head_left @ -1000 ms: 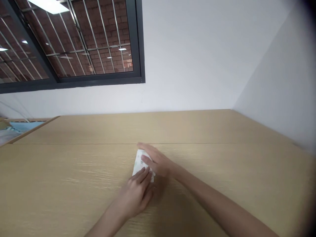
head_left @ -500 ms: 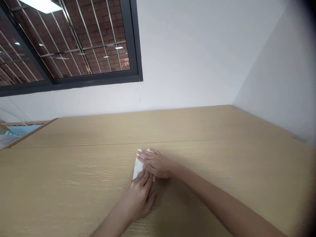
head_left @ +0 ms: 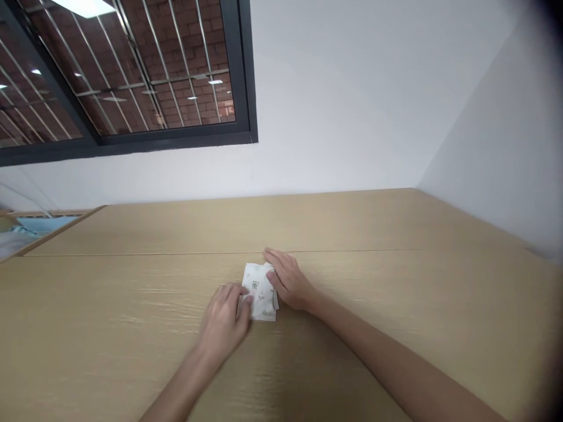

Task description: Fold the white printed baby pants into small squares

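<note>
A small folded white cloth or paper (head_left: 263,293) with a fine printed pattern lies flat on the wood-grain surface in the head view; I cannot tell which material it is. Its layers show slightly offset along the right side. At its left edge, my left hand (head_left: 224,319) has thumb and index finger closed on it in a pinch. My right hand (head_left: 292,282) rests at its upper right corner, fingers stretched out and thumb touching the right edge.
The wood-grain surface (head_left: 132,340) has a seam running across it behind my hands. White walls (head_left: 334,105) meet at a corner on the right. A dark-framed window (head_left: 240,70) with bars is at upper left. Pale blue fabric (head_left: 44,224) shows beyond the left edge.
My hands have moved apart, uncovering the printed top of the folded piece. The left hand shifted left to its edge; the right hand moved slightly right and up.
</note>
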A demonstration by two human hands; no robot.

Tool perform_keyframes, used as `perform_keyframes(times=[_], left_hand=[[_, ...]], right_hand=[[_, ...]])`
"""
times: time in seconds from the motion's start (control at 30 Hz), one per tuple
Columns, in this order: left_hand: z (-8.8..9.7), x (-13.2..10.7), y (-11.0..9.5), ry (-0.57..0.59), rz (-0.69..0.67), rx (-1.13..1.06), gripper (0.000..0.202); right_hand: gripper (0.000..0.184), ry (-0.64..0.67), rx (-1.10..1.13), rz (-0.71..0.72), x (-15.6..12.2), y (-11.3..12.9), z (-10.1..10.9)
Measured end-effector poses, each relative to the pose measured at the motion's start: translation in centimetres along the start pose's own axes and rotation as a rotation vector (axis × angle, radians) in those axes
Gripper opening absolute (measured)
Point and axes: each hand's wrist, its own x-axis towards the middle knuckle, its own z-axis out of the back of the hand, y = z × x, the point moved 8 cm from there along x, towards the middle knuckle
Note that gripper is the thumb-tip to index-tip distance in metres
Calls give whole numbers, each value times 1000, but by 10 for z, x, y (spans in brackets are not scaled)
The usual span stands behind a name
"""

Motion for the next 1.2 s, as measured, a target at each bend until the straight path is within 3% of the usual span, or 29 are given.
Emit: perform_keyframes(times=[0.1,0.2,0.53,0.83,1.2], left_hand=[[2,2,23,-12,173,47,22],[-1,2,32,4,226,98,21],[-15,0,33,51,230,125,26],[-22,-1,35,94,271,-9,25],[-20,2,33,80,266,-174,29]], right_hand=[[43,-32,-15,-73,2,-4,5],[38,-46,-50,-107,3,-5,5],[26,-51,-85,-94,1,-8,-2],[19,-45,-89,-16,0,3,-1],[18,-5,-75,-39,2,1,-5]])
